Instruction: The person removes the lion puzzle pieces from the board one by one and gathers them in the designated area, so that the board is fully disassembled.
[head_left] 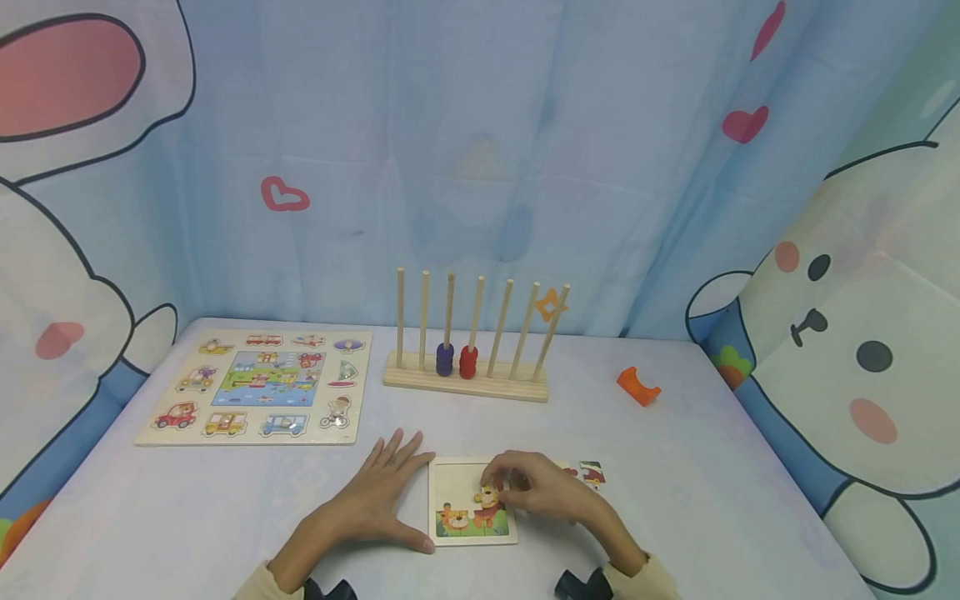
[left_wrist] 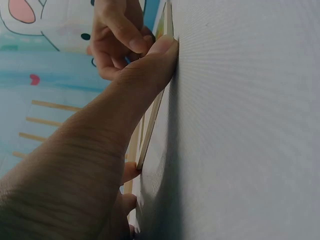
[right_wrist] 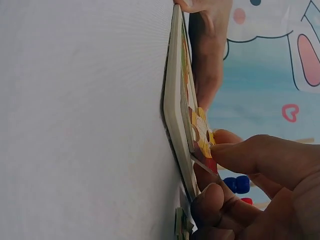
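A small square wooden puzzle tray (head_left: 456, 478) lies near the front of the table, its lower part filled with picture pieces (head_left: 453, 521) of cartoon animals on green. My right hand (head_left: 546, 485) is over the tray's right side. Between thumb and fingers it pinches a yellow and red puzzle piece (right_wrist: 202, 137), which sits tilted at the tray in the right wrist view. At the tray's left side my left hand (head_left: 381, 502) lies with its fingers spread, thumb and index finger touching the frame's edge. More loose pieces (head_left: 592, 474) lie just beyond the right hand, partly hidden by it.
A vehicle picture board (head_left: 255, 429) lies at the back left. Behind the tray stands a wooden peg rack (head_left: 465, 382) with blue beads (head_left: 445, 360) and red beads (head_left: 468, 362). An orange curved block (head_left: 639, 387) rests at the right. Printed curtains surround the table.
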